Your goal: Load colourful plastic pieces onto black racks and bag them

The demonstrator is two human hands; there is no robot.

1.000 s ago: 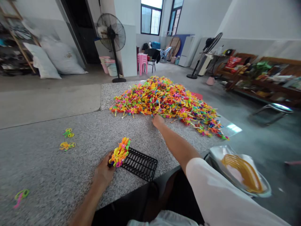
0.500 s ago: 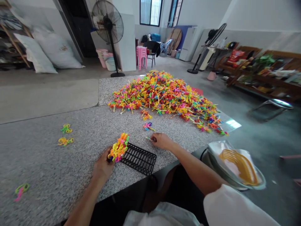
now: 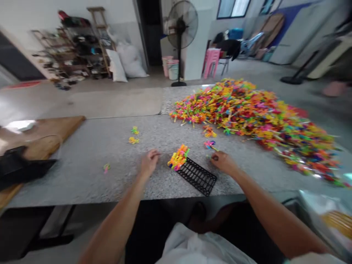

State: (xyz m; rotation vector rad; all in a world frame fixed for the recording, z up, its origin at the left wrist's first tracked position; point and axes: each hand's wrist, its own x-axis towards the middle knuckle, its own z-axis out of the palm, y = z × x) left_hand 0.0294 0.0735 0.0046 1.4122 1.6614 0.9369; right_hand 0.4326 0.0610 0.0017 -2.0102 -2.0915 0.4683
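Observation:
A black plastic grid rack (image 3: pixel 198 176) lies on the speckled stone table, with a bunch of small colorful plastic toys (image 3: pixel 178 157) standing in its left end. To the left of the rack is my left hand (image 3: pixel 150 160), off it, fingers loosely apart and nothing visible in them. My right hand (image 3: pixel 223 161) pinches a small thin stick-like toy piece (image 3: pixel 208 157) beyond the rack's right side; most of the piece is hidden by the fingers. Just past that hand lies a pink and blue toy (image 3: pixel 209 144).
A large heap of colorful toys (image 3: pixel 247 110) covers the table's far right. Loose toys lie to the left, including a yellow one (image 3: pixel 134 140) and a green and pink one (image 3: pixel 106 168). A wooden board (image 3: pixel 68 128) is at the left; a basin (image 3: pixel 316 209) stands at the lower right.
My view has swung to the left. My left hand has let go of the rack's toy-filled end and moved left of it. My right hand stays by the rack, still pinching the small piece.

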